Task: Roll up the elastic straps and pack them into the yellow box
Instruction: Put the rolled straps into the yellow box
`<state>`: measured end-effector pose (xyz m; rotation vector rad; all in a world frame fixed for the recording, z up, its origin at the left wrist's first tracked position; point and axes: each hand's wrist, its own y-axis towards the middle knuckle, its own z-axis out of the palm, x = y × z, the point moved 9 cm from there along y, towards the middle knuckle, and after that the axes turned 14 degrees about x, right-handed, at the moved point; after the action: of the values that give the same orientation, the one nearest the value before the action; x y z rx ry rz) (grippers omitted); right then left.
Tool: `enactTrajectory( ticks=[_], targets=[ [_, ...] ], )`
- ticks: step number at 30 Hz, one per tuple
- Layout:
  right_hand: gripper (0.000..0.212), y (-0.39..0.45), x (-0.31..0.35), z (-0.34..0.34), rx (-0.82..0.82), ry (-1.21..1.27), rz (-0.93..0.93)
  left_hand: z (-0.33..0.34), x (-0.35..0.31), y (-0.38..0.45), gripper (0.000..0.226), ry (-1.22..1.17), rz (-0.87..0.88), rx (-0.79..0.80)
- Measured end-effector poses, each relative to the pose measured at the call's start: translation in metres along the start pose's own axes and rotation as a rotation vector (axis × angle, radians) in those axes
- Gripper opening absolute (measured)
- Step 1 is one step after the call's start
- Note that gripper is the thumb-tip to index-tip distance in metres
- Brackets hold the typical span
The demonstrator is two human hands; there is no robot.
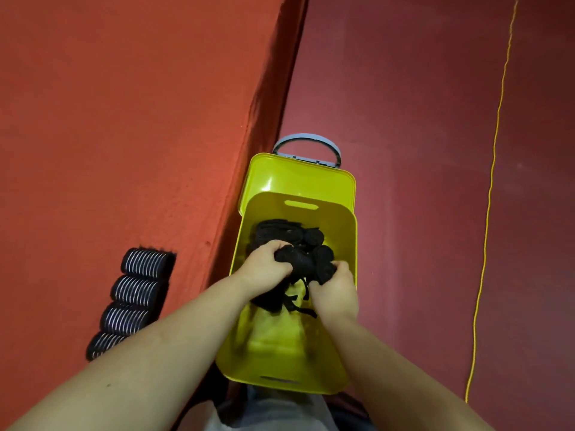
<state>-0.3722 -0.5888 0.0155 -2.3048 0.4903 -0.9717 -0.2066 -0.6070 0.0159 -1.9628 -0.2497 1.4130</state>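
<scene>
The yellow box (343, 244) stands open on the dark red floor in front of me, with its yellow lid (295, 178) lying behind it. Black elastic straps (289, 233) lie piled in the box's far half, some rolled, some loose. Both my hands are inside the box. My left hand (264, 262) grips a black rolled strap (295, 259) from the left. My right hand (336, 289) holds another black strap bundle (323, 265) beside it. Loose strap ends (292, 303) hang under my hands. The near half of the box floor shows bare yellow.
Several rolled black straps with white stripes (137, 293) lie in a row on the orange raised surface (124, 135) to the left. A grey ring handle (308, 144) sits behind the lid. A thin yellow cord (488, 213) runs along the floor at the right.
</scene>
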Motion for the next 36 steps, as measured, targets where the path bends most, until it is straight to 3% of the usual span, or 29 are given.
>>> enactTrajectory(
  ticks=[9,16,27,36],
  targets=[
    [0.040,0.029,-0.019,0.024,0.080,0.017,0.088,0.016,0.003,0.051,0.051,0.299,-0.035,0.031],
    [0.041,0.039,-0.026,0.026,0.042,0.008,0.114,0.029,0.018,0.086,0.058,0.491,-0.133,0.063],
    [0.041,0.062,-0.040,0.036,0.055,0.020,0.206,0.029,0.016,0.102,0.046,0.625,-0.134,0.005],
    [0.057,0.075,-0.045,0.047,0.107,0.097,0.206,0.028,0.023,0.098,0.035,0.767,-0.138,-0.090]
  ],
)
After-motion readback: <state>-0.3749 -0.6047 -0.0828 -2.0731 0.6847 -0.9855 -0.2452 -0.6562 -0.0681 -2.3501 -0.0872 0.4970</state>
